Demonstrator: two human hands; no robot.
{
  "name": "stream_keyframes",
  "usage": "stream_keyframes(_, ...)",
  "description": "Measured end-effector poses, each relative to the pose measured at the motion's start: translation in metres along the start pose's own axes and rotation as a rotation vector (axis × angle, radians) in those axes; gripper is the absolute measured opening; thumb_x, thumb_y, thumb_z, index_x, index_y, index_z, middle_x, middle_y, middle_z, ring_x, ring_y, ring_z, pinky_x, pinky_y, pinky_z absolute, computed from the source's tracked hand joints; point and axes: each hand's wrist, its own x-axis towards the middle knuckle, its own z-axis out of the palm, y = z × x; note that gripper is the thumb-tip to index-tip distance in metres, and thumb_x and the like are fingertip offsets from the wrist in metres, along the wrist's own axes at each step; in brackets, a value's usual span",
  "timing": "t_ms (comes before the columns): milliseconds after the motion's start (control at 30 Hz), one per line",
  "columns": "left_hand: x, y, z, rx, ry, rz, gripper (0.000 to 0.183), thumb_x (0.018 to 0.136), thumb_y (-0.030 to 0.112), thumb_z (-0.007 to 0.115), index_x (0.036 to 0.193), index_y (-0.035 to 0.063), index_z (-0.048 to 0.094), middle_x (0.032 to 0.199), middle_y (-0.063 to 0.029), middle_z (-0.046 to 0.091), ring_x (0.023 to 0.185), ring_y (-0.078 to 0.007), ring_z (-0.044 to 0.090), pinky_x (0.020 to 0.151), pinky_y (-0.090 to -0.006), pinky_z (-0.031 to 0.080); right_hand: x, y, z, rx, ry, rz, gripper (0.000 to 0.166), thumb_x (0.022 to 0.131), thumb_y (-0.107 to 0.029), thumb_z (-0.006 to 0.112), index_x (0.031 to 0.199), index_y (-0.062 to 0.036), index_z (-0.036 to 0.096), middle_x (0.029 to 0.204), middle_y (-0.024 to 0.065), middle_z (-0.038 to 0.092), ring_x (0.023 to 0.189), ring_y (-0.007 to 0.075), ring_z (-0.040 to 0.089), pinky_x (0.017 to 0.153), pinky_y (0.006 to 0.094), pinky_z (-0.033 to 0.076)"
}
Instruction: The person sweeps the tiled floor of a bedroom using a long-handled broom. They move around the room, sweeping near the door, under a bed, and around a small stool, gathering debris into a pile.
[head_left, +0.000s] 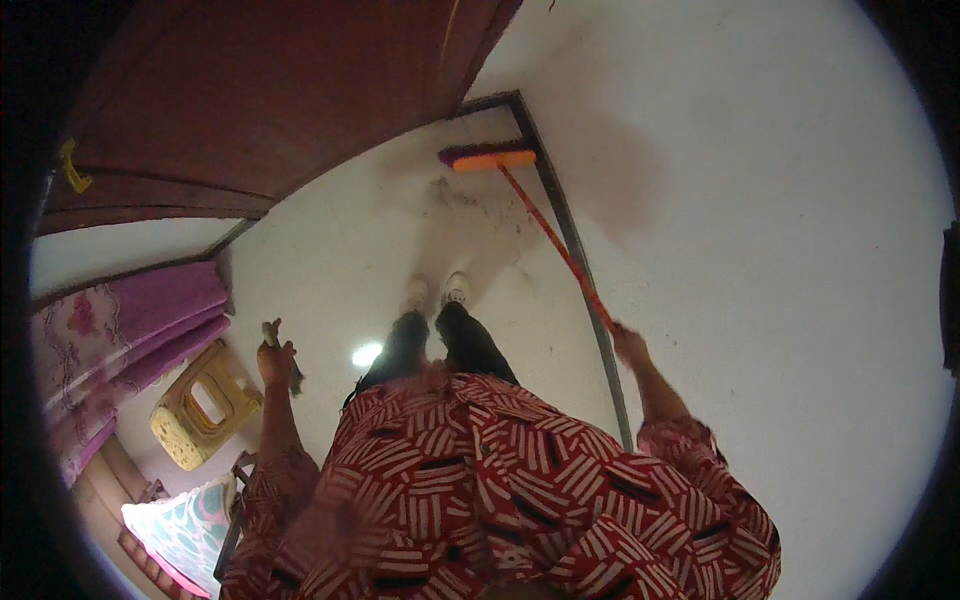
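My right hand is closed around the upper end of the orange handle of a push broom. The broom's orange head, with dark bristles, lies on the pale floor near the dark skirting at the wall's corner. Dark, scattered dirt spreads on the floor just on the near side of the head. Off to the left, my left hand grips a slim tool with a pale end; its kind is too blurred to tell.
Reddish-brown cabinet or door panels fill the upper left, with a yellow handle. A yellow plastic stool rests at left near a purple curtain. Below it lies a patterned cloth. A white wall runs along the right.
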Motion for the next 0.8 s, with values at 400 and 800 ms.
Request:
stream_keyframes(400,0.045,-0.039,0.041,0.098,-0.213,-0.054,0.055,0.073,0.010,0.057,0.126,0.0249,0.052,0.069,-0.0055,0.064,0.055,-0.0155,0.063,0.056,-0.0330,0.051,-0.349,0.021,-0.016,0.218,-0.018,0.545,0.044,0.088,-0.046,0.052,0.113,-0.0115,0.063,0.092,0.0184,0.067,0.087,0.0290,0.065,0.077,0.0363,0.049)
stream_keyframes(800,0.013,-0.031,0.013,-0.017,-0.124,-0.057,0.057,0.072,0.004,0.056,0.128,0.0144,0.051,0.086,-0.0092,0.062,0.055,-0.0155,0.059,0.055,-0.0313,0.049,-0.040,-0.137,0.008,0.052,0.066,-0.086,0.037,0.092,-0.027,0.042,0.125,-0.0144,0.051,0.101,0.0202,0.062,0.092,0.0377,0.060,0.078,0.0462,0.049)
